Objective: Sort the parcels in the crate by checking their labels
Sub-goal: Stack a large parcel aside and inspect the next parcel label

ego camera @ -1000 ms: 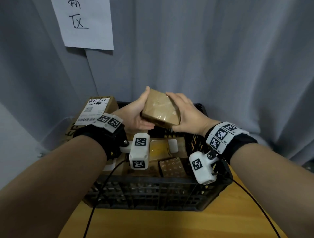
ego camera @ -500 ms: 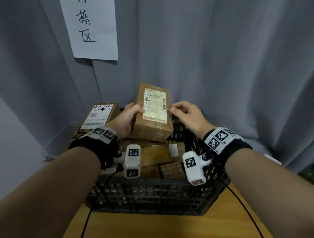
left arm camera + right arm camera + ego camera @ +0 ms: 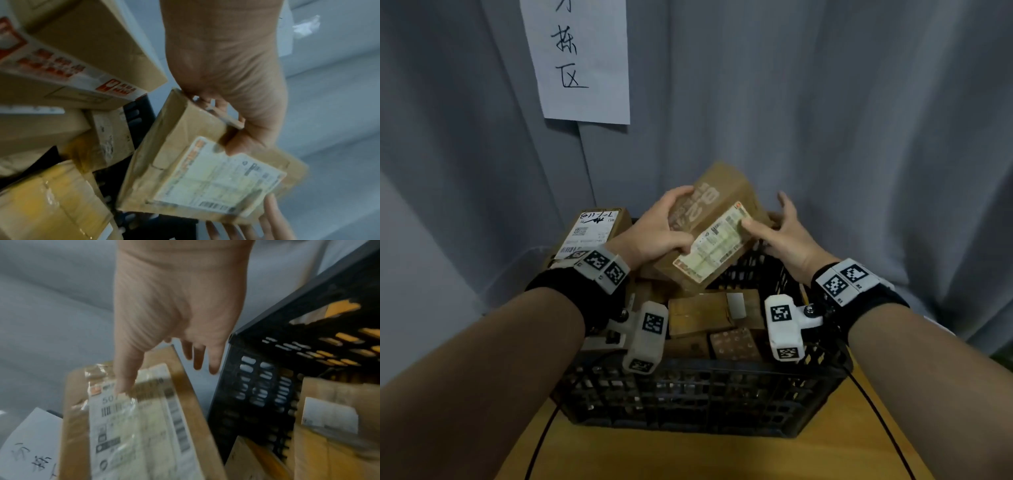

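— Above the black crate (image 3: 705,397), from the head view, one brown parcel (image 3: 709,226) is held tilted in the air with its white label (image 3: 714,241) turned up toward the camera. So the check of this one is under way, I'd say.

— Who has it?

— The left hand (image 3: 657,233) grips it, its fingers curled over the upper edge and the thumb on the face beside the label. The right hand (image 3: 787,233) has its fingers spread; the thumb lies on the label and the others reach behind the parcel's right end — a steadying touch more than a clamp.

— And what's left?

— Plenty. Several more parcels lie in the crate below, one with a small white sticker (image 3: 736,305). Another labelled box (image 3: 592,233) stands at the crate's far left corner; whether it is sorted or still waiting I cannot tell. A handwritten paper sign (image 3: 582,58) hangs on the grey curtain (image 3: 825,120) behind, and the crate stands on a wooden table (image 3: 835,455).

— The left wrist view?

— It shows the thumb and curled fingers (image 3: 207,99) round the parcel's corner, the label blurred, and stacked boxes (image 3: 82,56) beside it.

— And the right wrist?

— There the thumb presses the label (image 3: 131,415) while the other fingers (image 3: 197,360) hang straight and apart, just beyond the parcel's edge, next to the crate wall (image 3: 267,378). I'd judge the sorting is early or midway — this parcel has yet to be put anywhere.
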Demonstrator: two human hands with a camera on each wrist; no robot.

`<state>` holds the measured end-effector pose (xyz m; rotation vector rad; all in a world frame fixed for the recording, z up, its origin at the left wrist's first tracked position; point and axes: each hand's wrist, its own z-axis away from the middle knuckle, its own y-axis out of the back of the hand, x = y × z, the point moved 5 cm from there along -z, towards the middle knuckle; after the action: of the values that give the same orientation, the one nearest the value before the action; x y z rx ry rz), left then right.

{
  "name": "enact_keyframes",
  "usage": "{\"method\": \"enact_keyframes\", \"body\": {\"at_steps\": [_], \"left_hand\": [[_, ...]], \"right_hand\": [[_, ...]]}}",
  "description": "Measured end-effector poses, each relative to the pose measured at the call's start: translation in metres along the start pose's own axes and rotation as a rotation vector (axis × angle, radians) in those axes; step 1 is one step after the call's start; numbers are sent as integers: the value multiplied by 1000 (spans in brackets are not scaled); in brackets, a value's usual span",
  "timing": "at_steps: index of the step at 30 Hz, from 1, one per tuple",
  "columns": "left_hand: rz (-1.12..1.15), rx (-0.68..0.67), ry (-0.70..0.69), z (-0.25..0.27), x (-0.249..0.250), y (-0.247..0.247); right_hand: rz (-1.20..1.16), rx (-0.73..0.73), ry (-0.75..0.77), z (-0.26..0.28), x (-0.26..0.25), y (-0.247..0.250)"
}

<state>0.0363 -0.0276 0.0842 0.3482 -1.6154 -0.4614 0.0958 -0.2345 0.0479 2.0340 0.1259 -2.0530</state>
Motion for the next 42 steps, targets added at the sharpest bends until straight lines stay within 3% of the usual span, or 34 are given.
{"method": "enact_keyframes", "body": {"at_steps": [3,6,10,12,15,19,22,25,32,35,42], "left_hand": [[-160,-136,-26,-5,3,-9],[-161,-224,0,-13,1,-18],[-179,-307,24,-28,-7,-29],[-247,-250,-3,-38,-11,-33],[-417,-98,-85,-56,-21,-38],[-537,-96,104,-68,-64,-58],[-609,-209,235,-67,-99,-78],[-719,-425,315,-68,-128,-96],[-1017,-793,273,-76,-129,-131],[-1093,-930,321,-71,-137,-142],[-996,-712,277,-70,-143,-131]], "right_hand": [[166,-123,44,3,4,10],[158,-251,-9,7,12,4],[81,-165,-51,4,22,15],[117,-107,-59,-1,28,23],[149,139,-38,-11,30,41],[230,395,-102,-25,49,53],[328,464,-109,-26,67,51],[425,487,-63,-24,72,44],[448,486,-21,-23,74,41],[454,522,15,-23,72,42],[445,524,34,-21,72,42]]}}
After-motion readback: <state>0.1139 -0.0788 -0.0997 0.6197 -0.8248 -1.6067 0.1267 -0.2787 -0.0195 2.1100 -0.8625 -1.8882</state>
